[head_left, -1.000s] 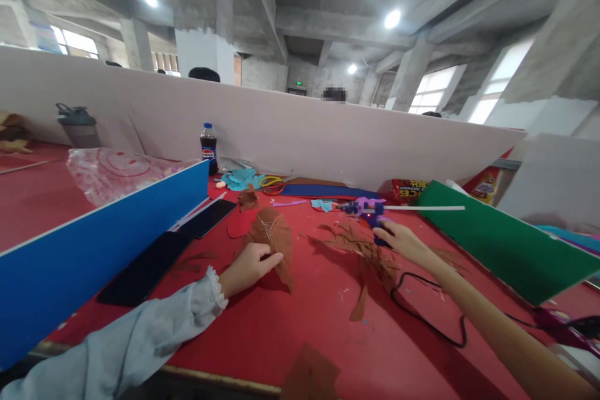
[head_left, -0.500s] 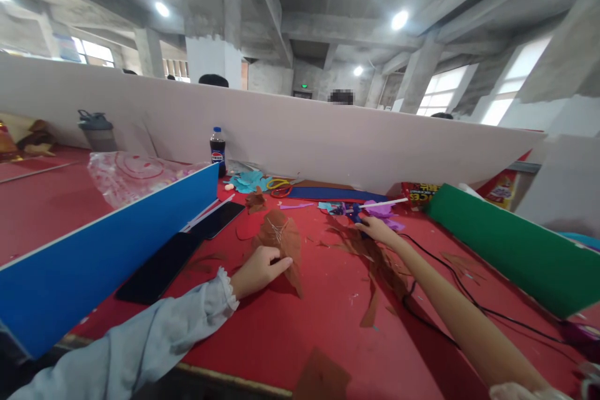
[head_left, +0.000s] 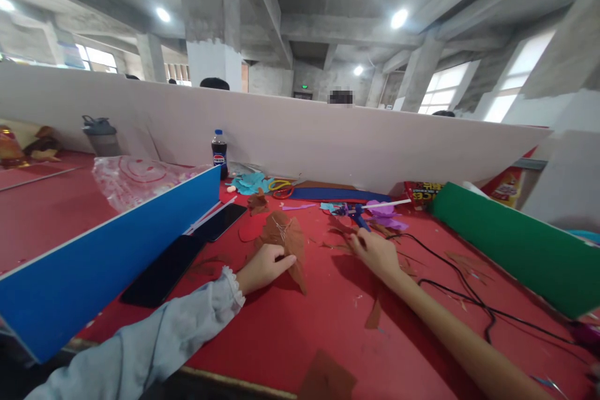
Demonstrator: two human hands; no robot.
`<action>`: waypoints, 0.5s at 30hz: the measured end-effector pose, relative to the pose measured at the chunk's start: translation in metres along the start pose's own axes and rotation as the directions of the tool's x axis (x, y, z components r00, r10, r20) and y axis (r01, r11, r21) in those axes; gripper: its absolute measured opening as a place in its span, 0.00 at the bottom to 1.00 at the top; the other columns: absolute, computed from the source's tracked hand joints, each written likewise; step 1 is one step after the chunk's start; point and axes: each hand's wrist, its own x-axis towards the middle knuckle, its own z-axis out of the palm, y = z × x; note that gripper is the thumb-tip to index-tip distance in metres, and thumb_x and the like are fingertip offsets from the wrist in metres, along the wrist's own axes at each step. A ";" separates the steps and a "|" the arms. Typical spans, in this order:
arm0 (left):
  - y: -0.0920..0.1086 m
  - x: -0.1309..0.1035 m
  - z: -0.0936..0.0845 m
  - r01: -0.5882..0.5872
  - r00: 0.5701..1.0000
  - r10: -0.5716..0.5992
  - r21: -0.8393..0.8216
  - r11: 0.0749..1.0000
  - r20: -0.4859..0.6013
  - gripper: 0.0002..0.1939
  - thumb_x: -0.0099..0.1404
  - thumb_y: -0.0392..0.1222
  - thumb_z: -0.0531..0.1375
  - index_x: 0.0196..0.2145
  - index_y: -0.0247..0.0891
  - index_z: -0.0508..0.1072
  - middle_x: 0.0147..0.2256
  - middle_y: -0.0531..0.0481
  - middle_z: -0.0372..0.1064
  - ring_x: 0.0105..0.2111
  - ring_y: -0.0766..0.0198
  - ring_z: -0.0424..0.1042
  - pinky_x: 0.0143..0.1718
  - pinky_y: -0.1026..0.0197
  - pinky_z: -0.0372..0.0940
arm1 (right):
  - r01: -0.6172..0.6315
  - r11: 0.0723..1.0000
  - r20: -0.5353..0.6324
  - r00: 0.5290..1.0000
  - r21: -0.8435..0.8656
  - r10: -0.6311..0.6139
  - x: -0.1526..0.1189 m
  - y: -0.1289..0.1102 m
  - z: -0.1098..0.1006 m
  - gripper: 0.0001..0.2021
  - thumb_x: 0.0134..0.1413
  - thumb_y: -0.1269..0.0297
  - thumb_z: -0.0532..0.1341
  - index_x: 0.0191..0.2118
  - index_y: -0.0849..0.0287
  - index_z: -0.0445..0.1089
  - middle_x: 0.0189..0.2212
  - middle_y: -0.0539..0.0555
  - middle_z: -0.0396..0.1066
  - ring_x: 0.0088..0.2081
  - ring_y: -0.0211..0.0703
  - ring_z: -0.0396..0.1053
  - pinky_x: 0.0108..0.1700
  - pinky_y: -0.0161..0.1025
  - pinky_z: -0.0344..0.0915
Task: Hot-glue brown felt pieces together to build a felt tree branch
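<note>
My left hand (head_left: 266,269) is closed on a brown paper piece (head_left: 294,240), thumb on top of its lower part. The paper is leaf-like, with a pointed lower end and thin whitish strands across its upper part. My right hand (head_left: 377,253) hovers over or rests on the red table among brown paper scraps (head_left: 340,232). Its fingers are slightly bent and apart, and I see nothing held in them. Just beyond it lies a blue glue gun (head_left: 360,217) with a white glue stick (head_left: 387,203) sticking out, apart from the fingers.
A blue board (head_left: 117,250) stands left and a green board (head_left: 506,247) right, with a white partition behind. Black phones (head_left: 159,272) lie by the blue board. A cola bottle (head_left: 219,155), yellow-handled scissors (head_left: 280,185) and purple paper (head_left: 385,215) are farther back. A black cord (head_left: 450,262) runs right.
My right hand has let go of the glue gun and come toward me, over the brown scraps. The cord has shifted. My left hand still holds the brown paper piece, almost unmoved.
</note>
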 end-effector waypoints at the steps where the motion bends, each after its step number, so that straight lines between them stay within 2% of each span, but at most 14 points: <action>1: 0.001 0.001 0.000 0.003 1.000 -0.002 -0.015 1.000 0.018 0.22 0.59 0.54 0.51 0.16 0.35 0.59 0.16 0.56 0.54 0.19 0.70 0.53 0.20 0.65 0.46 | 0.065 0.984 0.081 0.994 0.166 -0.079 -0.003 -0.013 0.000 0.14 0.57 0.57 0.48 0.28 0.58 0.63 0.24 0.54 0.68 0.28 0.43 0.66 0.30 0.37 0.57; 2: 0.002 0.002 0.000 0.006 0.999 -0.004 -0.035 0.999 0.038 0.22 0.59 0.54 0.51 0.17 0.35 0.60 0.16 0.55 0.56 0.19 0.70 0.55 0.21 0.66 0.47 | 0.104 0.923 0.144 0.975 0.371 -0.168 -0.006 -0.026 0.000 0.14 0.57 0.56 0.49 0.29 0.58 0.64 0.25 0.53 0.68 0.29 0.41 0.66 0.32 0.36 0.58; 3: 0.004 0.003 0.000 0.011 0.998 -0.007 -0.060 0.998 0.061 0.22 0.59 0.54 0.51 0.17 0.35 0.61 0.16 0.55 0.57 0.19 0.69 0.56 0.21 0.66 0.48 | 0.086 0.821 0.191 0.954 0.565 -0.231 -0.007 -0.039 0.001 0.13 0.55 0.54 0.50 0.32 0.58 0.65 0.28 0.53 0.69 0.32 0.41 0.66 0.34 0.36 0.60; 4: 0.005 0.003 0.000 0.018 0.996 -0.010 -0.087 0.996 0.085 0.21 0.59 0.53 0.51 0.17 0.34 0.62 0.16 0.54 0.58 0.19 0.69 0.57 0.21 0.66 0.49 | 0.017 0.687 0.238 0.931 0.727 -0.275 -0.008 -0.051 0.002 0.14 0.54 0.54 0.52 0.36 0.59 0.65 0.33 0.54 0.70 0.35 0.41 0.66 0.36 0.36 0.61; 6: 0.008 0.005 0.000 0.035 0.992 -0.019 -0.125 0.992 0.128 0.21 0.59 0.53 0.51 0.18 0.34 0.63 0.16 0.54 0.59 0.19 0.69 0.58 0.21 0.66 0.51 | -0.211 0.421 0.372 0.859 0.882 -0.350 -0.010 -0.072 0.005 0.16 0.52 0.51 0.54 0.39 0.59 0.66 0.36 0.54 0.69 0.35 0.40 0.67 0.36 0.36 0.62; 8: 0.010 0.007 -0.001 0.046 0.988 -0.024 -0.140 0.989 0.155 0.20 0.59 0.52 0.51 0.18 0.34 0.63 0.16 0.54 0.59 0.18 0.69 0.58 0.20 0.66 0.51 | -0.368 0.196 0.417 0.827 0.909 -0.378 -0.010 -0.087 0.009 0.14 0.49 0.52 0.58 0.35 0.59 0.68 0.32 0.51 0.69 0.33 0.38 0.67 0.37 0.35 0.62; 10: 0.011 0.008 -0.003 0.042 0.989 -0.021 -0.140 0.989 0.148 0.20 0.59 0.52 0.51 0.18 0.34 0.63 0.16 0.54 0.59 0.18 0.69 0.58 0.20 0.66 0.51 | -0.474 0.033 0.451 0.812 0.880 -0.371 -0.009 -0.095 0.011 0.12 0.46 0.55 0.62 0.31 0.59 0.68 0.27 0.49 0.68 0.30 0.35 0.66 0.36 0.33 0.62; 12: 0.011 0.009 -0.006 0.021 0.993 -0.006 -0.132 0.991 0.117 0.21 0.59 0.53 0.51 0.18 0.34 0.63 0.17 0.54 0.60 0.18 0.69 0.58 0.20 0.66 0.52 | -0.530 -0.071 0.475 0.805 0.845 -0.356 -0.007 -0.100 0.012 0.11 0.42 0.58 0.65 0.28 0.59 0.69 0.24 0.47 0.68 0.27 0.34 0.66 0.34 0.31 0.62; 15: 0.008 0.011 -0.010 -0.010 0.996 0.019 -0.110 0.994 0.084 0.21 0.59 0.53 0.52 0.19 0.33 0.64 0.18 0.53 0.62 0.20 0.69 0.59 0.21 0.67 0.53 | -0.526 -0.137 0.464 0.824 0.839 -0.326 -0.001 -0.105 0.013 0.11 0.37 0.59 0.68 0.27 0.60 0.70 0.23 0.48 0.69 0.27 0.34 0.66 0.34 0.31 0.62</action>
